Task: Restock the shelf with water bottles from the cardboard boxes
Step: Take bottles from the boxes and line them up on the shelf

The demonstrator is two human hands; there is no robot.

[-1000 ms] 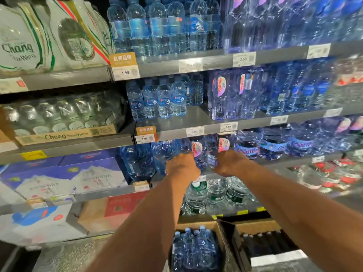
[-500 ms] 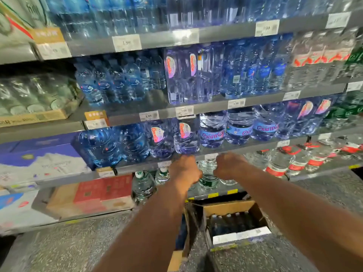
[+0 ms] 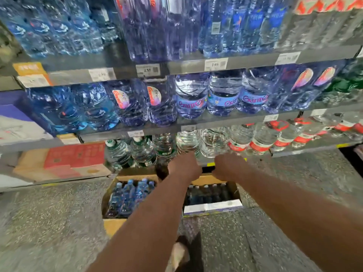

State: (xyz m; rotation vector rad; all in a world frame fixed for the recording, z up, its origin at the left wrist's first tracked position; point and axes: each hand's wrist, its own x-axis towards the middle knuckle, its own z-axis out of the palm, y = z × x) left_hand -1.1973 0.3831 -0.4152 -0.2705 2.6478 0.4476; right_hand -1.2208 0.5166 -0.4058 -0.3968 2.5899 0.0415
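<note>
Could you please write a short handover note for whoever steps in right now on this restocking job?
Left hand: reached out at the front of the lowest shelf; fingers hidden, so grip unclear.
Right hand: beside it, same.
Things: two open cardboard boxes on the floor below the hands. The left box holds blue bottles; the right box holds dark-capped bottles.
Done: cannot tell how many are shelved.
Left: both boxes have bottles to shelve.

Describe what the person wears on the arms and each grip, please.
Nothing worn shows. The left forearm and right forearm are bare to the frame edge, no sleeves or cuffs. The left grip and right grip have no gloves, and no watch or band shows at either wrist, though the picture is blurred.
</note>
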